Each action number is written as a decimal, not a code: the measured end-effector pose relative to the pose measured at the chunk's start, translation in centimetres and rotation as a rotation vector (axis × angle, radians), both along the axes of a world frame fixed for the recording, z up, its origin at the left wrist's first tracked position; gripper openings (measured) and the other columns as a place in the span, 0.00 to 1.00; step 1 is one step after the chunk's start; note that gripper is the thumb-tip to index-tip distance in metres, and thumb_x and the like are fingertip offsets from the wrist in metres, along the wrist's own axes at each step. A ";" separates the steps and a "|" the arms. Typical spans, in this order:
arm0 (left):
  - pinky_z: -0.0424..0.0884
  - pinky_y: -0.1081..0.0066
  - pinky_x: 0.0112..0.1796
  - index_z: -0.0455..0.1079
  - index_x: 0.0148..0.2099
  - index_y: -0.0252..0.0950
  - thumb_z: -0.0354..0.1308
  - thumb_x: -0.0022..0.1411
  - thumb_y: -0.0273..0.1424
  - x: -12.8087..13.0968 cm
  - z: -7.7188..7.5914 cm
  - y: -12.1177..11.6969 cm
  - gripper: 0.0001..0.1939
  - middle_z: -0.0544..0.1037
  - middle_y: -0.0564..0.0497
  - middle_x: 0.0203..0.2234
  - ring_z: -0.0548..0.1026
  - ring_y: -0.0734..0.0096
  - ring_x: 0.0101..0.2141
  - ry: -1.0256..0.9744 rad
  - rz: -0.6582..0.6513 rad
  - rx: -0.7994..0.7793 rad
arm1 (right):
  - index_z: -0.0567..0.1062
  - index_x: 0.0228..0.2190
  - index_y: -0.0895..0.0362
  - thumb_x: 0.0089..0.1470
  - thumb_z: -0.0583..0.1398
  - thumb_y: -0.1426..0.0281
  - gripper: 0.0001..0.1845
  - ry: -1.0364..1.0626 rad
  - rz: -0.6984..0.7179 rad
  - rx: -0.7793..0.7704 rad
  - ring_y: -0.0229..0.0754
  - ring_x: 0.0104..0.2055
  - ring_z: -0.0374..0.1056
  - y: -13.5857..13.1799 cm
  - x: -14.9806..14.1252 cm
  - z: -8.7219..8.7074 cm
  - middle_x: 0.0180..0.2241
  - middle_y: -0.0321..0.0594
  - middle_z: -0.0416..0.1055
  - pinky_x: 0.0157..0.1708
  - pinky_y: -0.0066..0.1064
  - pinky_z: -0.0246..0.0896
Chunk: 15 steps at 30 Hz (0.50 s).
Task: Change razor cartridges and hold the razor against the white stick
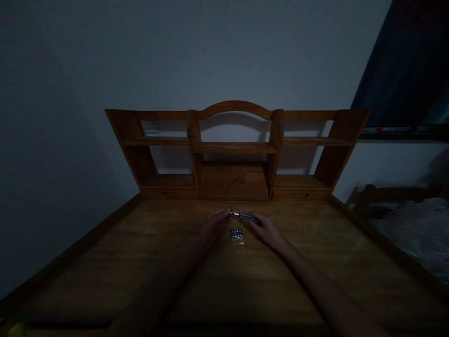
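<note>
My right hand [267, 228] is closed round the dark handle of a razor [246, 216], which points to the left. At the razor's other end, the fingers of my left hand [216, 220] pinch the small dark head [229, 212]. Whether the head is fully joined to the handle is too small to tell. Just below and between my hands, a small clear pack of dark blade cartridges [236, 233] lies on the wooden desk [168, 243]. The light is dim.
A wooden shelf unit [238, 148] stands along the desk's back edge, with small drawers [169, 192] at its base. Raised wooden rims [382, 243] run along the desk's sides. A pale plastic bag [417, 224] sits beyond the right rim.
</note>
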<state>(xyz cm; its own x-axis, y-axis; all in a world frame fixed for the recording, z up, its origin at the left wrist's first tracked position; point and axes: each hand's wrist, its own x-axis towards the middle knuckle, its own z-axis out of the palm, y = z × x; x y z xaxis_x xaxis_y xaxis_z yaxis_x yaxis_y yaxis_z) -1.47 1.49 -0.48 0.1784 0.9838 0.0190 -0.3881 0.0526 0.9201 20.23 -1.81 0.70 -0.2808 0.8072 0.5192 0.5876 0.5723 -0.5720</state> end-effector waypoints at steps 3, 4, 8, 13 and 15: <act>0.67 0.73 0.37 0.78 0.35 0.34 0.70 0.46 0.38 0.1 0.1 -0.1 0.15 0.78 0.48 0.32 0.72 0.71 0.32 0.006 0.017 0.010 | 0.77 0.45 0.51 0.60 0.57 0.62 0.15 0.005 0.008 0.000 0.44 0.41 0.74 -0.1 0.0 0.2 0.40 0.38 0.78 0.41 0.32 0.68; 0.67 0.73 0.37 0.78 0.34 0.34 0.70 0.46 0.38 0.1 0.0 0.0 0.15 0.78 0.48 0.32 0.72 0.71 0.32 0.005 0.020 0.007 | 0.77 0.45 0.50 0.60 0.57 0.62 0.14 0.008 0.011 0.004 0.44 0.41 0.74 0.0 0.0 0.2 0.41 0.38 0.78 0.42 0.32 0.67; 0.67 0.74 0.36 0.77 0.34 0.34 0.70 0.46 0.38 0.2 -0.4 0.3 0.15 0.77 0.49 0.31 0.71 0.73 0.31 -0.010 0.010 0.009 | 0.77 0.44 0.50 0.59 0.57 0.62 0.14 0.013 0.009 0.032 0.44 0.40 0.75 0.0 -0.1 0.2 0.40 0.38 0.78 0.41 0.32 0.68; 0.67 0.74 0.36 0.77 0.35 0.33 0.71 0.45 0.38 0.2 -0.6 0.4 0.16 0.77 0.49 0.31 0.72 0.73 0.31 -0.008 0.023 0.010 | 0.78 0.43 0.50 0.59 0.57 0.64 0.13 0.000 -0.011 0.029 0.45 0.41 0.74 0.1 -0.1 0.1 0.41 0.39 0.78 0.41 0.33 0.68; 0.67 0.74 0.36 0.77 0.35 0.34 0.71 0.45 0.38 0.2 -0.5 0.4 0.16 0.77 0.49 0.31 0.72 0.74 0.31 -0.009 0.021 0.002 | 0.78 0.43 0.51 0.59 0.57 0.63 0.14 0.002 -0.009 0.028 0.45 0.41 0.74 0.1 0.0 0.1 0.41 0.39 0.78 0.41 0.33 0.68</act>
